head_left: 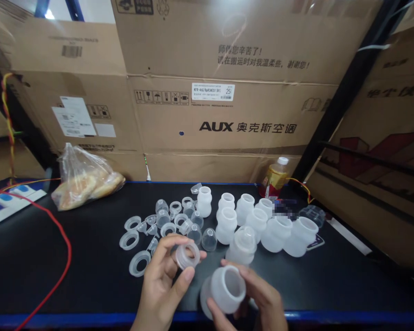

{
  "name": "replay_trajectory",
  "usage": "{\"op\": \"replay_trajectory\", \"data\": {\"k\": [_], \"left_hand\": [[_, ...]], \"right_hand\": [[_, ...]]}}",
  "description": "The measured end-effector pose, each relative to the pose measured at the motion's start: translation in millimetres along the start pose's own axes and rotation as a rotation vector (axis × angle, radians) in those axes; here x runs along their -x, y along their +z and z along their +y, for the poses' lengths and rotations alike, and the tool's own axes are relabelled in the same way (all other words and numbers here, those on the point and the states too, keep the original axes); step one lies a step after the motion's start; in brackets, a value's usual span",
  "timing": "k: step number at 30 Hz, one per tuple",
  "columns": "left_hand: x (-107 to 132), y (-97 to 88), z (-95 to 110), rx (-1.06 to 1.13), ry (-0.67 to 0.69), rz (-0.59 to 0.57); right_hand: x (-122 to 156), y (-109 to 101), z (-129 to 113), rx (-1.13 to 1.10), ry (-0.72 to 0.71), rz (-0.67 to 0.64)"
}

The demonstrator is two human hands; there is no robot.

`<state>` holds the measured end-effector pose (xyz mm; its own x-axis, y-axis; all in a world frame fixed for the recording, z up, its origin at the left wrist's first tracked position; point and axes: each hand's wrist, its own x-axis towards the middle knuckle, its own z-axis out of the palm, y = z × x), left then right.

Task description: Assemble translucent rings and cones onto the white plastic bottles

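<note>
My left hand [160, 278] pinches a translucent screw ring [180, 263] between thumb and fingers, its opening turned toward the right. My right hand [265, 294] is wrapped round a small frosted plastic bottle [216, 294], tilted with its open mouth facing up and toward me. The ring and the bottle are apart. Just beyond stands another bottle with a domed top [241, 248]. Several open-mouthed frosted bottles [278, 234] are grouped behind and to the right. Clear domed caps [209, 240] and loose rings [133, 267] lie scattered beyond my left hand, among small funnel-shaped pieces [152, 231].
A black tabletop [96, 262] with a blue front edge carries everything. At the back left is a plastic bag of bread [89, 186]; a drink bottle [275, 178] stands at the back right. A red cable [66, 239] crosses the left side. Large cardboard boxes [165, 122] wall the back.
</note>
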<state>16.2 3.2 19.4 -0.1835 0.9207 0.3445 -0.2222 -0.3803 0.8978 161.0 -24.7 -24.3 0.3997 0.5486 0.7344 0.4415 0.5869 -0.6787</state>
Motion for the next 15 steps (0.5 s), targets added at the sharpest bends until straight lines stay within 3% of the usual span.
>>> {"op": "replay_trajectory", "data": {"k": [5,10,15], "left_hand": [[-0.1,-0.1,8.5,0.055,0.123,0.077],[0.5,-9.8,8.6,-0.03,0.214,-0.09],[5.0,-4.4,-0.1,-0.288,0.342,-0.198]], "right_hand": [[15.4,21.8,7.6,0.089,0.052,-0.161],[13.0,28.2,15.4,-0.036,0.131,-0.295],[10.3,29.2,15.6,-0.119,0.203,-0.331]]}}
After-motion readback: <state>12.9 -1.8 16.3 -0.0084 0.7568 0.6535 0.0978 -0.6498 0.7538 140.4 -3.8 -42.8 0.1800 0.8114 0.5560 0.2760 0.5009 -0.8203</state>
